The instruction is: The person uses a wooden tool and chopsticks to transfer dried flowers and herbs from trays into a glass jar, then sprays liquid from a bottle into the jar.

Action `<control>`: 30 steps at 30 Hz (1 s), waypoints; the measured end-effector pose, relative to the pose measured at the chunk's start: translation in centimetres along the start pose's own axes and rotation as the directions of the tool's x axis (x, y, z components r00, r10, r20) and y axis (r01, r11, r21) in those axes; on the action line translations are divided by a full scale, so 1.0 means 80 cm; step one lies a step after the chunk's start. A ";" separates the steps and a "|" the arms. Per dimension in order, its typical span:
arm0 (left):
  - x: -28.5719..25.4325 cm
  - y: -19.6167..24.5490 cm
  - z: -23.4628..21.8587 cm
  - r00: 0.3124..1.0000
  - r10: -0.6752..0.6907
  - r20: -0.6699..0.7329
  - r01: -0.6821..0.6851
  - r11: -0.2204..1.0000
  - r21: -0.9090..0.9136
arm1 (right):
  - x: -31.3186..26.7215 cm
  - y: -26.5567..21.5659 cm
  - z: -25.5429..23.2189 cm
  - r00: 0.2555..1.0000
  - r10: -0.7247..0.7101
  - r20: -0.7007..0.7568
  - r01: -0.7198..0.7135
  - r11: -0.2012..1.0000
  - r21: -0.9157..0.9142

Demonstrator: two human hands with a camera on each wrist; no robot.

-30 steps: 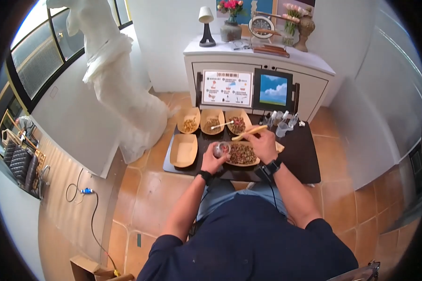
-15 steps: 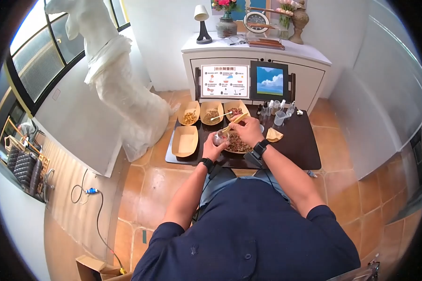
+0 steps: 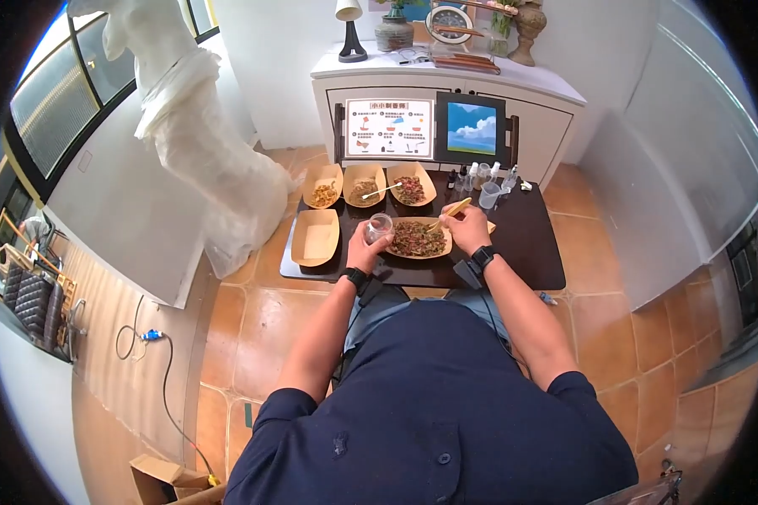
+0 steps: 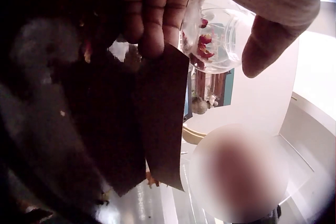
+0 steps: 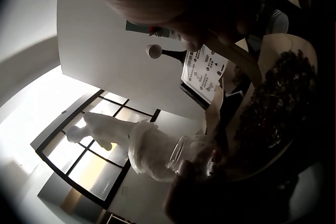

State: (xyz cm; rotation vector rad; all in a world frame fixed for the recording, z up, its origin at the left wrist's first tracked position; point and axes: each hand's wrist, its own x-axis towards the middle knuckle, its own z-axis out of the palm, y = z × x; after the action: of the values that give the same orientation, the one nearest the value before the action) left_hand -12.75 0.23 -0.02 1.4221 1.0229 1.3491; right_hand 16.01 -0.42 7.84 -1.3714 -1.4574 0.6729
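My left hand point(image 3: 365, 250) grips a small clear glass jar point(image 3: 380, 225) at the left end of a boat-shaped paper tray point(image 3: 419, 257). Red petal bits point(image 4: 205, 48) show inside the jar in the left wrist view. That tray holds a dark, flecked dried plant mix point(image 3: 417, 238). With thumb and fingers, my right hand point(image 3: 472, 229) pinches light wooden tongs point(image 3: 457, 207) over the tray's right side, their tips angled down to the mix. The right wrist view is dark, and the tongs point(image 5: 239, 58) appear there below the fingers.
Behind stand three paper trays with yellow bits point(image 3: 322, 195), brown bits point(image 3: 362, 192) and red-brown bits point(image 3: 410, 190); a white stick point(image 3: 381, 192) lies across the middle one. An unfilled tray point(image 3: 316, 238) sits left. Small bottles point(image 3: 473, 175) and a plastic cup point(image 3: 489, 195) stand back right.
The tongs went from above the tray to the jar's mouth, then back right and down to the mix. My left hand keeps hold of the jar. The head view has shifted.
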 end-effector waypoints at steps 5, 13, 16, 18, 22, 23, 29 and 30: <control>-0.004 0.009 0.001 1.000 -0.022 0.014 0.023 0.999 -0.046 | -0.004 0.020 -0.004 0.999 0.033 0.014 -0.033 0.999 0.015; -0.001 0.006 0.001 0.999 -0.050 0.013 0.050 0.997 -0.051 | -0.006 0.028 0.011 0.994 -0.076 0.080 0.087 0.986 -0.146; 0.003 -0.003 -0.001 1.000 -0.025 0.006 0.025 0.999 -0.021 | -0.007 0.014 0.009 0.996 -0.070 0.059 0.079 0.983 -0.166; 0.001 -0.001 -0.001 1.000 -0.013 0.008 0.013 1.000 -0.010 | -0.010 -0.002 0.006 0.998 -0.047 0.029 0.050 0.993 -0.110; 0.005 -0.010 -0.004 1.000 0.012 0.005 -0.013 0.999 0.040 | -0.009 -0.022 0.001 1.000 -0.030 0.001 0.030 0.999 -0.043; 0.004 -0.007 -0.003 1.000 -0.011 0.008 0.011 1.000 0.027 | -0.008 -0.021 0.002 1.000 -0.031 0.003 0.031 0.999 -0.041; 0.005 -0.010 -0.003 1.000 -0.005 0.008 0.005 1.000 0.029 | -0.001 -0.017 0.030 0.998 -0.034 0.058 0.035 0.999 -0.014; 0.004 -0.009 -0.003 1.000 -0.006 0.008 0.006 0.999 0.031 | -0.007 -0.028 0.034 0.992 -0.059 0.115 0.066 0.996 -0.061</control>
State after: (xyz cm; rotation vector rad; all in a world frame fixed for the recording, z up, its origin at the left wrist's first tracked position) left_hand -12.96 0.77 -0.61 1.4453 1.0465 1.3277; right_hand 12.57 -0.78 8.70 -1.3493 -1.6175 0.6778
